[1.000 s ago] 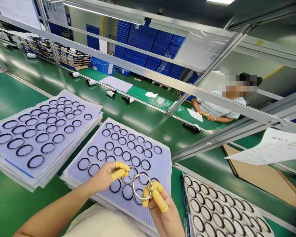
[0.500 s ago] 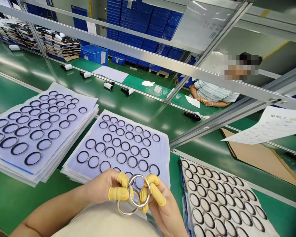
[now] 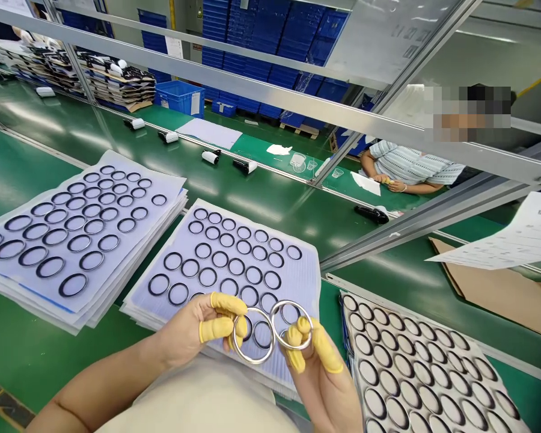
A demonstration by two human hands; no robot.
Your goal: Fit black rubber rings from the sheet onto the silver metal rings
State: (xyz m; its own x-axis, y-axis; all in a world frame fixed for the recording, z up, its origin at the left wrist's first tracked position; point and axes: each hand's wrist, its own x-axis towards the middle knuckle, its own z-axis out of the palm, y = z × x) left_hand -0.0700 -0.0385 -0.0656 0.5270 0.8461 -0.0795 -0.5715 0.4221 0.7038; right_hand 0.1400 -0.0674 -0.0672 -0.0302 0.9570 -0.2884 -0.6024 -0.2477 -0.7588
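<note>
The left grip point(image 3: 193, 332) is clamping on the left ring point(image 3: 252, 361), the right grip point(image 3: 323, 370) on the right ring point(image 3: 292, 302); the rims are apparently meeting between them. Good handling is probably requiring light pressure, keeping either ring from scraping its neighbour. Two rings are being held; three ring-bearing sheets are lying nearby: left sheet point(image 3: 172, 184) to the grips' left, middle sheet point(image 3: 307, 281) below, right sheet point(image 3: 392, 385) to the right.
</note>
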